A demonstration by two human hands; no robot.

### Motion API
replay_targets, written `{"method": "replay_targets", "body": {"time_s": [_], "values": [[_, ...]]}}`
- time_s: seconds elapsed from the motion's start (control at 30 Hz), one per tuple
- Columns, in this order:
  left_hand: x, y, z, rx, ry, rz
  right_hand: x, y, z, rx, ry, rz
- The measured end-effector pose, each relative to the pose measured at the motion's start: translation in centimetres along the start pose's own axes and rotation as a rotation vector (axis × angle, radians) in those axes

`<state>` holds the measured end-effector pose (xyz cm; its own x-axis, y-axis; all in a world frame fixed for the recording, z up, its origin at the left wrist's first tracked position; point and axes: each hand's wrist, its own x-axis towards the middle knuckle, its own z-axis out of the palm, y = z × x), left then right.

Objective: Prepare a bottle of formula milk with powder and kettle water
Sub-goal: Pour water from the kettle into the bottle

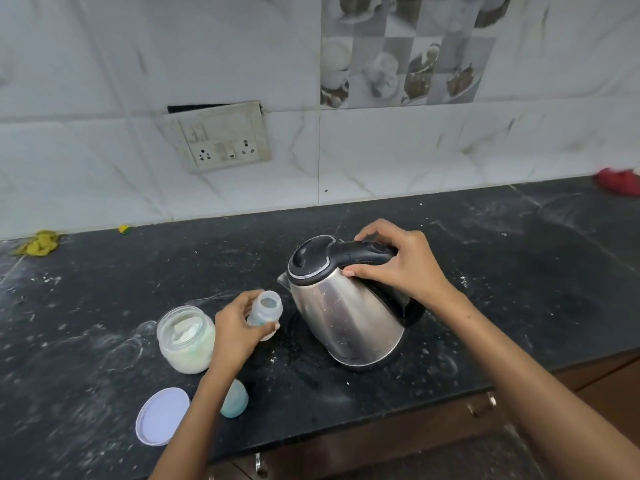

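Note:
A steel kettle [343, 323] with a black lid and handle sits on the black counter [485, 271], tilted slightly left with its spout toward the bottle. My right hand [398, 265] grips the black handle from above. My left hand [239, 327] holds a small clear baby bottle [266, 308], uncapped, its open mouth just below and left of the spout. An open glass jar of white powder [185, 339] stands left of that hand, with what looks like a scoop inside.
The jar's pale lid [162, 415] lies near the counter's front edge, beside a teal bottle cap [235, 400]. A yellow cloth [40, 242] lies at the far left by the wall, a red cloth [620, 180] far right. A wall socket [221, 138] is above.

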<state>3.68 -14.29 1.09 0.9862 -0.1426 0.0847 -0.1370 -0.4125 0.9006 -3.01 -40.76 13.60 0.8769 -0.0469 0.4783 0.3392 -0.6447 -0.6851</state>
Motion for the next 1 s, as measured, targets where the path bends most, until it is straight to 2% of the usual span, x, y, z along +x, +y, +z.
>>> {"method": "replay_targets", "body": {"time_s": [0.43, 0.8, 1.0], "values": [[0.2, 1.1, -0.2, 0.132, -0.067, 0.066, 4.7, -3.3, -0.2, -0.250, -0.325, -0.193], [-0.2, 1.5, -0.6, 0.157, -0.170, 0.027, 6.6, -5.9, 0.6, -0.380, -0.523, -0.259], [-0.1, 1.3, -0.7, 0.218, -0.225, 0.060, 7.0, -6.5, 0.9, -0.442, -0.568, -0.265]]}}
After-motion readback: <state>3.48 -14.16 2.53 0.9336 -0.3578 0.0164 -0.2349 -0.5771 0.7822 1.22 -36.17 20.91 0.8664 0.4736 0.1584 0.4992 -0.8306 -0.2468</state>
